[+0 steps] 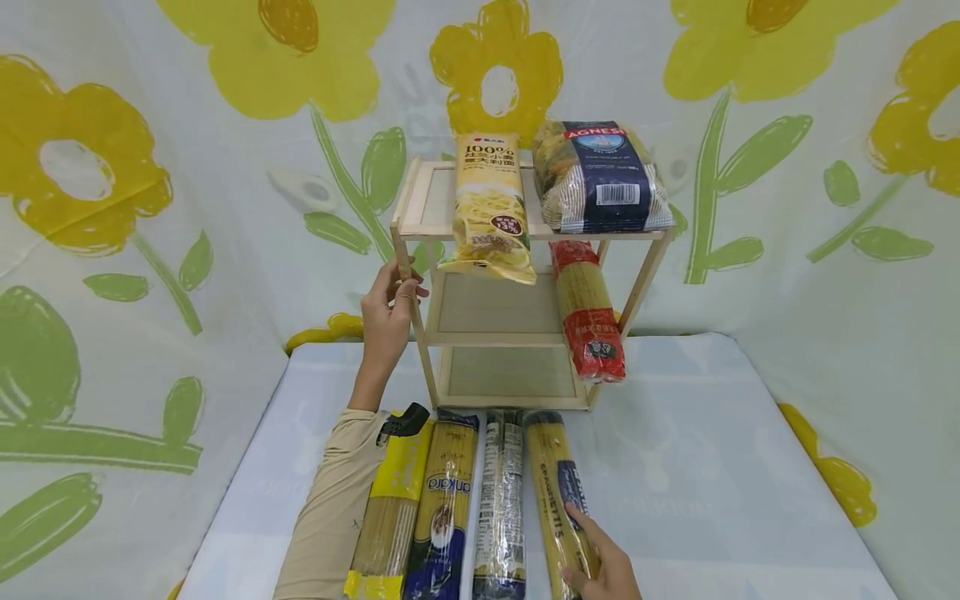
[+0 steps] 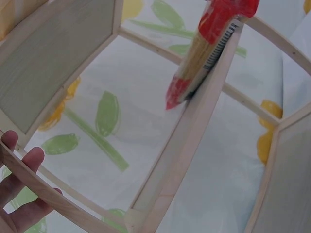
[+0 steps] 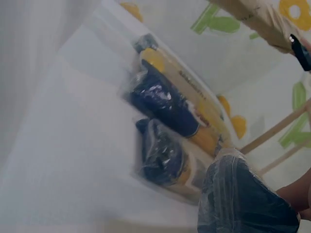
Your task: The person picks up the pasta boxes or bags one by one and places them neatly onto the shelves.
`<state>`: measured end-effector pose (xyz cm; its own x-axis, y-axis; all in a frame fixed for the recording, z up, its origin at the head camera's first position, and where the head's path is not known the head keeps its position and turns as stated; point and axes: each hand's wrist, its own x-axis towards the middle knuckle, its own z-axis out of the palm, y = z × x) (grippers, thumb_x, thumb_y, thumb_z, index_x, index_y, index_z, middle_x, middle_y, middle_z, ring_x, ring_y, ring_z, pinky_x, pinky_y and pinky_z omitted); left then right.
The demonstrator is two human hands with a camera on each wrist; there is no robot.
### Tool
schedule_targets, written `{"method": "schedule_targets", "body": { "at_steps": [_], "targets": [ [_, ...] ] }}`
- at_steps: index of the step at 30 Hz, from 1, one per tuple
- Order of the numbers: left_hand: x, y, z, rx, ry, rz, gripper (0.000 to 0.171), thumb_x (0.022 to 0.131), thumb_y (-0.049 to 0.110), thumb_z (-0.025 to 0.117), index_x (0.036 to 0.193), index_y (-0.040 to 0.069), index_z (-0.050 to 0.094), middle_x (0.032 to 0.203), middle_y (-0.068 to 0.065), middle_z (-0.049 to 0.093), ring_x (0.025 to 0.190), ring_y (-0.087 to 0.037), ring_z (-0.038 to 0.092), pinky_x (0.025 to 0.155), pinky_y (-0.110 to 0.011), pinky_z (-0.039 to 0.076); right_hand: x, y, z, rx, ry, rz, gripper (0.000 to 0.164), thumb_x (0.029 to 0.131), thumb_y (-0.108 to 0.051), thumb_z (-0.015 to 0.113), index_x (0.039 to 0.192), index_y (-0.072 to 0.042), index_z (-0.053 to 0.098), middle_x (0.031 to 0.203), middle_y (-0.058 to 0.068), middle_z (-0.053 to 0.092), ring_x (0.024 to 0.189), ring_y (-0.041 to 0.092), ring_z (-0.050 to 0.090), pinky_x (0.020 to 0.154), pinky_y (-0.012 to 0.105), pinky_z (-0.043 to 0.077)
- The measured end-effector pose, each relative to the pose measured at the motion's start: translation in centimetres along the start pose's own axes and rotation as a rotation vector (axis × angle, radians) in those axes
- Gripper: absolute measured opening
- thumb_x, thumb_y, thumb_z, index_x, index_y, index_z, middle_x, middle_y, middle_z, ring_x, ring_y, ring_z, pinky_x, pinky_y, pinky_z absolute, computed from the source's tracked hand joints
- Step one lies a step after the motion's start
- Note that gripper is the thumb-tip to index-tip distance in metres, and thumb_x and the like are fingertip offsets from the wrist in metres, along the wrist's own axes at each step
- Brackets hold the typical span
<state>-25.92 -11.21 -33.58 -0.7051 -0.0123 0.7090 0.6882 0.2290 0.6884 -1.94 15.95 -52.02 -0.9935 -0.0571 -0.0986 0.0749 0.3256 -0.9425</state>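
My left hand grips the left front post of a small three-level wooden shelf. In the left wrist view, the fingers of this hand wrap around the pale post. At the lower right, my right hand holds a long spaghetti pack by its near end, thumb and fingers on opposite sides. The pack's far end is close to the shelf base. In the right wrist view, its dark blue end fills the lower right. A red-ended pasta pack lies on the shelf's middle level, sticking out in front.
On the top level are a yellow noodle pack and a bulky Agnesi pasta bag. Before the shelf lie a yellow-labelled pasta pack, a blue-ended Ankara pack and a clear printed pack, on a white table. Flowered cloth hangs behind.
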Motion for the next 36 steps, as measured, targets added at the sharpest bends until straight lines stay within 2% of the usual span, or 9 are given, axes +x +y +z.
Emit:
{"method": "schedule_targets", "body": {
  "at_steps": [3, 6, 11, 13, 20, 24, 27, 33, 36],
  "targets": [
    [0.0, 0.0, 0.0, -0.007, -0.001, 0.003, 0.028, 0.097, -0.003, 0.047, 0.123, -0.011, 0.052, 0.094, -0.028, 0.058, 0.079, -0.042, 0.063, 0.075, -0.053, 0.053, -0.3, -1.0, -0.2, -0.028, 0.004, -0.032, 0.073, 0.079, -0.013, 0.074, 0.140, 0.005, 0.038, 0.104, 0.032, 0.060, 0.056, 0.001, 0.054, 0.058, 0.023, 0.051],
    [-0.1, -0.1, 0.0, -0.012, 0.000, 0.006, 0.028, 0.096, -0.004, 0.047, 0.123, -0.011, 0.051, 0.093, -0.028, 0.058, 0.079, -0.042, 0.062, 0.074, -0.055, 0.052, -0.6, -2.0, -0.4, -0.013, -0.018, -0.023, 0.073, 0.081, -0.013, 0.073, 0.141, 0.006, 0.035, 0.085, 0.026, 0.063, 0.048, 0.005, 0.054, 0.051, 0.025, 0.050],
    [-0.1, -0.2, 0.0, -0.009, 0.005, 0.000, 0.027, 0.096, -0.004, 0.047, 0.122, -0.012, 0.051, 0.093, -0.027, 0.059, 0.078, -0.041, 0.063, 0.073, -0.056, 0.052, -1.1, -3.5, -0.6, 0.011, 0.004, -0.051, 0.068, 0.083, -0.009, 0.071, 0.140, 0.006, 0.037, 0.115, 0.038, 0.053, 0.038, -0.001, 0.039, 0.040, 0.026, 0.046],
    [-0.1, -0.2, 0.0, -0.013, 0.003, 0.001, 0.027, 0.096, -0.004, 0.047, 0.122, -0.012, 0.051, 0.093, -0.029, 0.058, 0.078, -0.042, 0.062, 0.074, -0.057, 0.052, -1.3, -4.0, -0.6, 0.018, 0.021, -0.076, 0.065, 0.084, -0.008, 0.070, 0.139, 0.006, 0.038, 0.131, 0.040, 0.041, 0.039, -0.002, 0.036, 0.039, 0.024, 0.044],
    [-0.1, -0.1, 0.0, -0.006, 0.005, 0.000, 0.027, 0.096, -0.004, 0.047, 0.122, -0.012, 0.051, 0.093, -0.027, 0.058, 0.078, -0.041, 0.063, 0.074, -0.057, 0.052, -1.9, -6.1, -0.9, 0.023, 0.025, -0.106, 0.061, 0.087, -0.008, 0.066, 0.141, 0.003, 0.038, 0.132, 0.037, 0.041, 0.055, 0.000, 0.052, 0.056, 0.027, 0.052],
    [0.0, -0.1, 0.0, -0.007, 0.005, 0.013, 0.027, 0.096, -0.006, 0.047, 0.122, -0.013, 0.051, 0.092, -0.028, 0.058, 0.078, -0.041, 0.062, 0.073, -0.057, 0.052, -2.0, -7.4, -1.3, 0.075, -0.021, -0.109, 0.064, 0.088, -0.007, 0.065, 0.143, 0.003, 0.033, 0.131, 0.041, 0.038, 0.064, 0.008, 0.063, 0.056, 0.030, 0.055],
    [-0.1, -0.1, 0.0, -0.007, 0.007, 0.012, 0.027, 0.096, -0.006, 0.047, 0.121, -0.013, 0.051, 0.092, -0.028, 0.058, 0.078, -0.041, 0.063, 0.073, -0.056, 0.052, -2.0, -8.3, -1.7, 0.115, -0.056, -0.111, 0.067, 0.088, -0.005, 0.064, 0.144, 0.003, 0.030, 0.129, 0.040, 0.039, 0.068, 0.012, 0.066, 0.054, 0.032, 0.056],
    [-0.1, 0.0, -0.1, -0.005, 0.002, 0.011, 0.027, 0.096, -0.004, 0.047, 0.122, -0.012, 0.052, 0.093, -0.028, 0.058, 0.078, -0.041, 0.063, 0.073, -0.056, 0.052, -1.9, -9.8, -2.5, 0.151, -0.103, -0.103, 0.071, 0.089, -0.006, 0.064, 0.147, -0.001, 0.025, 0.108, 0.032, 0.054, 0.070, 0.017, 0.066, 0.057, 0.035, 0.057],
    [-0.1, 0.0, -0.1, -0.003, 0.000, 0.010, 0.028, 0.096, -0.004, 0.047, 0.123, -0.011, 0.052, 0.093, -0.027, 0.059, 0.079, -0.041, 0.063, 0.074, -0.055, 0.052, -1.7, -10.6, -2.7, 0.174, -0.092, -0.050, 0.074, 0.086, -0.007, 0.067, 0.149, -0.007, 0.027, 0.116, 0.031, 0.051, 0.076, 0.020, 0.066, 0.062, 0.034, 0.057]
  ]
}}
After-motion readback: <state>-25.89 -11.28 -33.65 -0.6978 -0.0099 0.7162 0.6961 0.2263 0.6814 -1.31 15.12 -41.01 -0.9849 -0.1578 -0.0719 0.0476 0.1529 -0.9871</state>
